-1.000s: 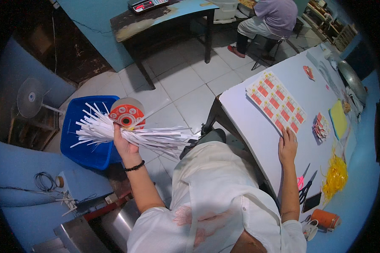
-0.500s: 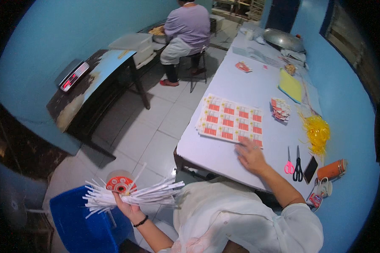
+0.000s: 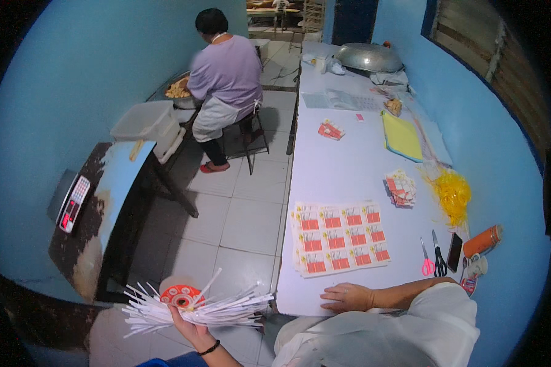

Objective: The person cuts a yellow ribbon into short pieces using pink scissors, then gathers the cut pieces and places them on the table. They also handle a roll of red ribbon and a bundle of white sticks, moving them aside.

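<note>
My left hand, with a dark beaded bracelet at the wrist, grips a bundle of thin white paper strips that fan out to both sides. A round roll with a red label shows just past the thumb; I cannot tell whether the hand holds it too. My right hand lies on the white table near its front edge, fingers stretched out and nothing in them. Just beyond it is a stack of printed sheets with rows of red and white labels.
On the table lie cut labels, yellow ribbon, pink scissors, black scissors, a phone and an orange jar. A person sits beyond a side table with a scale.
The view has tilted up and turned left. My right hand has drawn back off the printed sheets onto the bare table near its edge. My left hand still holds the strips.
</note>
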Tool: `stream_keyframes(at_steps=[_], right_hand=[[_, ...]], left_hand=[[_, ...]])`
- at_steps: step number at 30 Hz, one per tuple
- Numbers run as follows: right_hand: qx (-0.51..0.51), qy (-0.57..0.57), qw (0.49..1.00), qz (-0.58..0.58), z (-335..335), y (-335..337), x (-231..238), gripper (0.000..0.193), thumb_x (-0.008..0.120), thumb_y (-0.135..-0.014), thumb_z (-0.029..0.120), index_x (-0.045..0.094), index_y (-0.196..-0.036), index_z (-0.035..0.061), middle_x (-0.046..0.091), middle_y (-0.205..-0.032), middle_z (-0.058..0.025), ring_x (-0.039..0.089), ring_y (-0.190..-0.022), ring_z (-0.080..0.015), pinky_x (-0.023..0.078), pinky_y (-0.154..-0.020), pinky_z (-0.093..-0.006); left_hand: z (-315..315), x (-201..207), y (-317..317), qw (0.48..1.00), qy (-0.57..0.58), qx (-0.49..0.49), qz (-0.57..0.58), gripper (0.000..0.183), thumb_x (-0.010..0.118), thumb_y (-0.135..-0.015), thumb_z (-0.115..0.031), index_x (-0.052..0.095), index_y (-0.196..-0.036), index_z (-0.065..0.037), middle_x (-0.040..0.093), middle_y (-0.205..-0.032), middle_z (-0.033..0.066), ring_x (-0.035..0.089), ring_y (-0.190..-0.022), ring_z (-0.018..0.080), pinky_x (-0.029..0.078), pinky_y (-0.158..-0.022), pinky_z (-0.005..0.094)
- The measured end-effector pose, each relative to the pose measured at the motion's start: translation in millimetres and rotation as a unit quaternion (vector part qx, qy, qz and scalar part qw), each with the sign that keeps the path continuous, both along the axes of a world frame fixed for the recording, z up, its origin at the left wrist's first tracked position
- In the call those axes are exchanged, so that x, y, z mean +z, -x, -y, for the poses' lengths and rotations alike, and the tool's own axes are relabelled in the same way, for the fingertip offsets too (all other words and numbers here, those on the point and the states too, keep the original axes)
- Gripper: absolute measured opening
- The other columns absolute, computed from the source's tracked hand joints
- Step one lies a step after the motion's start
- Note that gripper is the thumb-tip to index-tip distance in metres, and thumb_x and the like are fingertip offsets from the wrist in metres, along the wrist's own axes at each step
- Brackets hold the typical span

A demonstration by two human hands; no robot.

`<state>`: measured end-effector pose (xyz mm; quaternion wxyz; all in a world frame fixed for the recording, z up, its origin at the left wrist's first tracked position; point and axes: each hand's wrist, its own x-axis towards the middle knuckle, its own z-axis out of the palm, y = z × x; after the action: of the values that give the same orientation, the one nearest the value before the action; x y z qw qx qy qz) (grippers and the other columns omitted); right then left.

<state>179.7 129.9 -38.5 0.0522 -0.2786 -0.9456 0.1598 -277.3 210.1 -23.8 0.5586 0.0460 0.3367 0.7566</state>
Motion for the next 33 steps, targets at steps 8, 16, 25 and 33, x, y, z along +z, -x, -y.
stream_keyframes(at_steps=[8, 16, 25, 33], right_hand=[[0.001, 0.030, 0.993, 0.113, -3.1, 8.3, 7.4, 0.052, 0.049, -0.092, 0.025, 0.039, -0.143, 0.0244, 0.043, -0.140, -0.0118, 0.042, -0.130, -0.0287, 0.043, -0.102, -0.0421], [-0.168, 0.103, 0.975, -0.099, -109.2, 204.7, 66.2, 0.045, 0.063, -0.085, 0.018, 0.051, -0.128, 0.0083, 0.052, -0.126, -0.0181, 0.052, -0.117, -0.0340, 0.045, -0.095, -0.0411], [-0.254, 0.166, 0.929, -0.211, -212.4, 436.4, 127.6, 0.066, 0.075, -0.078, 0.036, 0.047, -0.125, 0.0003, 0.059, -0.115, -0.0222, 0.058, -0.108, -0.0398, 0.045, -0.095, -0.0443], [-0.307, 0.275, 0.889, -0.197, -251.5, 426.5, 121.2, 0.067, 0.075, -0.077, 0.031, 0.040, -0.126, 0.0015, 0.064, -0.109, -0.0230, 0.065, -0.097, -0.0383, 0.053, -0.080, -0.0458]], left_hand=[[-4.6, 61.9, 48.6, 0.996, 0.079, 0.037, -0.030, 0.055, 0.056, -0.094, -0.038, 0.046, -0.137, -0.005, 0.055, -0.129, 0.0203, 0.057, -0.114, 0.0363, 0.050, -0.094, 0.0535], [-59.6, 68.8, 152.4, 0.988, 0.085, -0.003, -0.128, 0.052, 0.061, -0.093, -0.036, 0.049, -0.134, -0.006, 0.055, -0.128, 0.0151, 0.058, -0.111, 0.0320, 0.052, -0.092, 0.0514], [-163.6, 110.4, 138.7, 0.994, 0.060, -0.031, -0.082, 0.048, 0.059, -0.096, -0.028, 0.048, -0.132, 0.001, 0.055, -0.127, 0.0162, 0.060, -0.111, 0.0294, 0.054, -0.089, 0.0487], [-204.6, 126.9, 113.6, 0.990, 0.039, -0.101, -0.094, 0.050, 0.061, -0.095, -0.024, 0.045, -0.131, 0.006, 0.056, -0.124, 0.0180, 0.062, -0.106, 0.0275, 0.055, -0.088, 0.0438]])
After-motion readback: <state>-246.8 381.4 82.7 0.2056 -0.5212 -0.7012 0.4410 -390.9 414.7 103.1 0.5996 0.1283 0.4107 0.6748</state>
